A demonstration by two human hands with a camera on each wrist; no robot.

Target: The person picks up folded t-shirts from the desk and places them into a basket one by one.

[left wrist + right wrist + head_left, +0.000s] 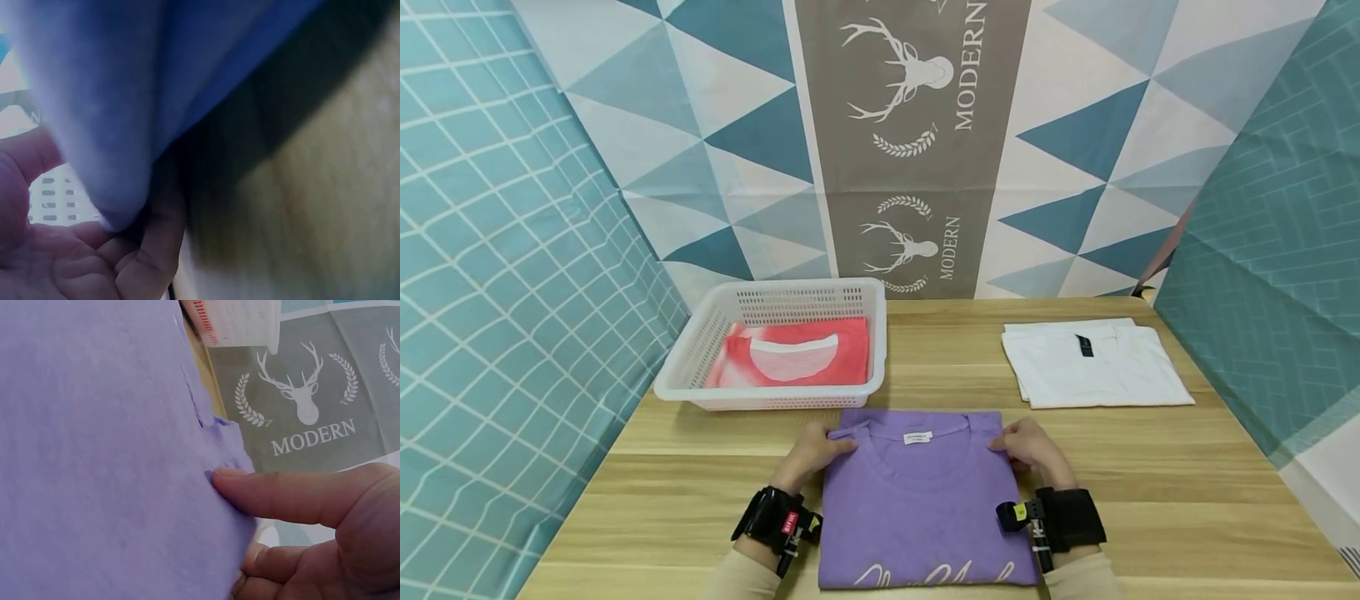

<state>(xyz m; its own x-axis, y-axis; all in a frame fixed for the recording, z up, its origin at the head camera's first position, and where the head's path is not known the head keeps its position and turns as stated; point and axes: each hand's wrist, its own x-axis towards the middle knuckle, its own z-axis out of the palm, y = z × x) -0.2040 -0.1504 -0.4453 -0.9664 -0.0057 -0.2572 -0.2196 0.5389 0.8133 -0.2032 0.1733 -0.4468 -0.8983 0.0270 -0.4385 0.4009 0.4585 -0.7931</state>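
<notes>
A purple T-shirt, folded into a rectangle, lies at the front middle of the wooden table, its collar and white label toward the back. My left hand grips its left shoulder edge. At the opposite shoulder my right hand pinches the cloth, thumb on top and fingers beneath. In the left wrist view the shirt's edge hangs between thumb and fingers, with the fingers curled under it. The right wrist view has the thumb pressed on the purple cloth.
A white plastic basket stands at the back left, holding a folded red and white garment. At the back right lies a folded white T-shirt with a dark label. Patterned cloth hangs along the table's far edge.
</notes>
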